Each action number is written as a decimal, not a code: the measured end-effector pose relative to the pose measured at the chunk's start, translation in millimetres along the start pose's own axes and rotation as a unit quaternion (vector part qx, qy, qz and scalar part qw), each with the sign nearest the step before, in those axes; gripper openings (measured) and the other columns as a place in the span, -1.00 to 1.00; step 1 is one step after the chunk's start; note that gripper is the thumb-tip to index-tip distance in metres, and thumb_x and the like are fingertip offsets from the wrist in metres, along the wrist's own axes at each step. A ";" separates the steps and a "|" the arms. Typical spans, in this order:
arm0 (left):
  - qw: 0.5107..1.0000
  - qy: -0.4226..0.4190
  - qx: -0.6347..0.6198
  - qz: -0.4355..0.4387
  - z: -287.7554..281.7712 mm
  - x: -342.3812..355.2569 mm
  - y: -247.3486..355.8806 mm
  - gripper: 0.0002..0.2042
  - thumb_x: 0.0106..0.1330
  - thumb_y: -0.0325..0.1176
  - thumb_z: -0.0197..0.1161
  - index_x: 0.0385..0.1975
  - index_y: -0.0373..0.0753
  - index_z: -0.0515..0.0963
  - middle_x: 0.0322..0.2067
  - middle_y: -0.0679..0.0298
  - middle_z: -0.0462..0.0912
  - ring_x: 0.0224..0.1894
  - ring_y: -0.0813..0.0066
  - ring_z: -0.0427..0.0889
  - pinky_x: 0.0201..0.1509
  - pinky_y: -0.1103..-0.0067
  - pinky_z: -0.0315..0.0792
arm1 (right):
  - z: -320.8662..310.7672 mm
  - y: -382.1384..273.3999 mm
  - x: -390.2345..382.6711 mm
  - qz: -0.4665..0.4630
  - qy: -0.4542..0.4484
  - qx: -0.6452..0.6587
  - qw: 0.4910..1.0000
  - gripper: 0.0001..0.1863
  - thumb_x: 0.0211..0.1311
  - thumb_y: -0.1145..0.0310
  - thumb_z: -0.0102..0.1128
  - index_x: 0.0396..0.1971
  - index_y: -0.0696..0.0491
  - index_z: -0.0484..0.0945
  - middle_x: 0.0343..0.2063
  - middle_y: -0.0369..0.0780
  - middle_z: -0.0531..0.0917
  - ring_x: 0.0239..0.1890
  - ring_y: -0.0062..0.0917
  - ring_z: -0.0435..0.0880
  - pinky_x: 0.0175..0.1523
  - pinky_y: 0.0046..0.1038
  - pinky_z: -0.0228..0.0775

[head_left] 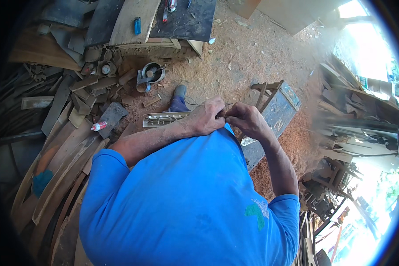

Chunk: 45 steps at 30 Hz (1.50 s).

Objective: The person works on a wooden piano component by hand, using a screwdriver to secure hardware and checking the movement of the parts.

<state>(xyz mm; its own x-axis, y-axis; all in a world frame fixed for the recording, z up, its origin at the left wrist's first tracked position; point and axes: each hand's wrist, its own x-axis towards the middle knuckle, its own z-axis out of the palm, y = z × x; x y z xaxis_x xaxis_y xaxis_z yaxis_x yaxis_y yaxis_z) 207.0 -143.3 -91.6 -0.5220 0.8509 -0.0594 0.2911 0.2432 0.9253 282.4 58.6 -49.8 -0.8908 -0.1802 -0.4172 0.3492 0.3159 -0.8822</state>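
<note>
In front of my chest, my left hand (206, 116) and my right hand (247, 119) meet with their fingertips pinched together. Whatever sits between the fingers is too small and dark to make out. Just left of my left hand, partly behind the forearm, a long narrow case (164, 118) lies with a row of metal pieces in it. Beyond the right hand stands a worn wooden bench (277, 117) with dark, paint-marked boards.
A table (186, 22) with a blue lighter (138, 25) stands at the far left. Nearer are a metal pot (153, 73), a white-and-red bottle (99, 126) and stacked curved planks (62, 164). Sawdust (252, 53) covers the floor. Wood scraps (348, 99) line the right side.
</note>
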 end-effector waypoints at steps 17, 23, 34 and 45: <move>0.998 0.017 0.041 0.038 1.1 -5.4 9.2 -0.78 0.27 -0.39 0.23 -0.23 -0.37 0.39 -0.26 -0.02 0.48 -0.16 -0.07 0.56 -0.09 0.22 0.44 | 8.2 10.7 -3.3 -0.239 0.080 -0.181 0.951 -0.84 0.21 0.54 0.25 -0.21 0.15 0.57 -0.36 -0.11 0.67 -0.30 -0.18 0.73 -0.24 -0.29 0.59; 1.000 0.006 -0.014 0.022 -0.3 -7.9 5.1 -0.87 0.26 -0.46 0.19 -0.28 -0.38 0.49 -0.26 0.01 0.55 -0.16 0.03 0.60 -0.07 0.31 0.46 | 0.5 5.2 -3.5 -0.143 0.000 -0.064 0.988 -0.85 0.24 0.53 0.24 -0.19 0.14 0.63 -0.32 -0.12 0.70 -0.29 -0.24 0.75 -0.19 -0.34 0.61; 0.993 -0.022 -0.108 -0.040 -1.3 -8.2 4.1 -0.89 0.27 -0.49 0.16 -0.29 -0.39 0.50 -0.32 0.12 0.57 -0.26 0.28 0.60 -0.11 0.44 0.48 | -1.2 21.5 -2.2 -0.458 0.097 -0.350 0.812 -0.57 -0.04 0.36 0.26 -0.08 0.15 0.62 -0.23 -0.15 0.64 -0.26 -0.32 0.72 -0.14 -0.32 0.61; 0.997 0.035 -0.061 0.035 0.6 -13.6 10.4 -0.89 0.24 -0.58 0.11 -0.26 -0.36 0.41 -0.29 0.10 0.44 -0.25 0.25 0.53 -0.15 0.38 0.43 | 12.1 15.7 -12.8 -0.359 0.099 -0.246 0.895 -0.74 -0.01 0.55 0.32 -0.24 0.14 0.59 -0.25 -0.16 0.62 -0.30 -0.31 0.71 -0.18 -0.34 0.62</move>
<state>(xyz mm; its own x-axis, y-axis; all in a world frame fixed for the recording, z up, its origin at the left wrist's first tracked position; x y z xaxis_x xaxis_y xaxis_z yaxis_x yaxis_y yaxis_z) 217.5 -152.1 -81.4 -0.5594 0.8284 0.0295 0.2314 0.1219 0.9652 302.9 54.6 -60.9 -0.8851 -0.3490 0.3078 -0.4608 0.5657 -0.6838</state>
